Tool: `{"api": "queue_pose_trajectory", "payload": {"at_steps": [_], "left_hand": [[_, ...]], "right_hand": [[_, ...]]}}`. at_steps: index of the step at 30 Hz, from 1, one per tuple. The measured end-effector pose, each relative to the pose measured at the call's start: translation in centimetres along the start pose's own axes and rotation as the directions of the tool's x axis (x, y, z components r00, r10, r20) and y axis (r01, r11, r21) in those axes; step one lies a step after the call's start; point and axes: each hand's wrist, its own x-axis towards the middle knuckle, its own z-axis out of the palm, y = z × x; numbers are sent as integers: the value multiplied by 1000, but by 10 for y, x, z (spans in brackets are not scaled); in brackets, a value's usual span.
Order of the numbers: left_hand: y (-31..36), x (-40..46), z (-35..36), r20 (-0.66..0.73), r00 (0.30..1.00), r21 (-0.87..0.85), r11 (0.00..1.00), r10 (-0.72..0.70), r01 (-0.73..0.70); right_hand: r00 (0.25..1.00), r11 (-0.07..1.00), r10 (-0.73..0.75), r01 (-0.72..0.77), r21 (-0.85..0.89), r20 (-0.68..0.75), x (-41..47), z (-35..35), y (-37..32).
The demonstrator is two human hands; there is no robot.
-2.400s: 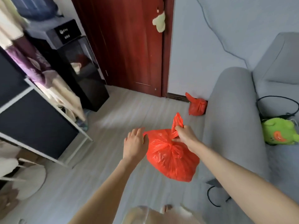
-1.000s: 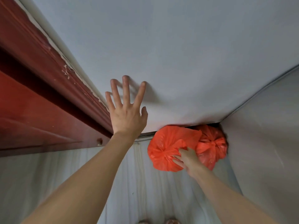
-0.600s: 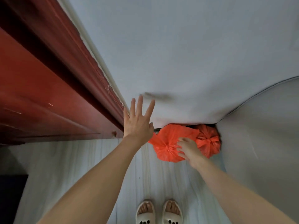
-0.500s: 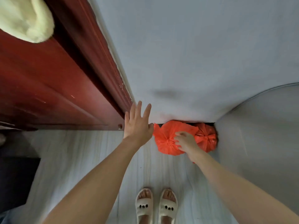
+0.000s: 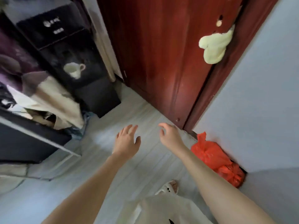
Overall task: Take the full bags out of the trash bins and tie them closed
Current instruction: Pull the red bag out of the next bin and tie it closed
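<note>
Two tied red bags lie on the floor against the wall at the right. The nearer-to-door red bag (image 5: 208, 152) has its knotted top pointing up. The second red bag (image 5: 233, 174) sits behind it in the corner by the grey sofa. My left hand (image 5: 127, 140) hovers over the floor with fingers spread and nothing in it. My right hand (image 5: 169, 135) is to its right, fingers loosely curled apart, empty, a short way left of the bags. No trash bin is in view.
A dark red door (image 5: 161, 54) stands ahead with a pale plush (image 5: 213, 47) hanging on it. A black water dispenser (image 5: 68, 54) with a white cup (image 5: 73, 70) is at the left, beside a black-and-white shelf (image 5: 32, 139) draped with cloth. The grey sofa arm (image 5: 275, 191) is at the right.
My right hand let go of the red bag, which now rests beside the other one. Both hands pulled back from the wall and my view swung left toward the door and dispenser.
</note>
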Motion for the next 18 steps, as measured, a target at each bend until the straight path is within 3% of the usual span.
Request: {"api": "queue_pose_trajectory", "payload": {"at_steps": [4, 7, 10, 12, 18], "left_hand": [[-87, -104, -45, -149, 967, -51, 978, -208, 202], [-164, -225, -67, -257, 875, -116, 912, -411, 394], [-226, -351, -69, -343, 719, -210, 795, -605, 569], [-263, -440, -66, -353, 572, -294, 668, -740, 683], [-325, -628, -41, -322, 173, -507, 324, -931, 798]], "right_hand": [[956, 964, -236, 253, -80, 173, -58, 77, -85], [828, 881, -401, 466, -83, 391, -138, 160, -151], [673, 789, -467, 610, -72, 573, -224, 238, -200], [528, 705, -491, 708, -40, 692, -290, 292, -230], [131, 455, -457, 885, 104, 880, -449, 421, -278]]}}
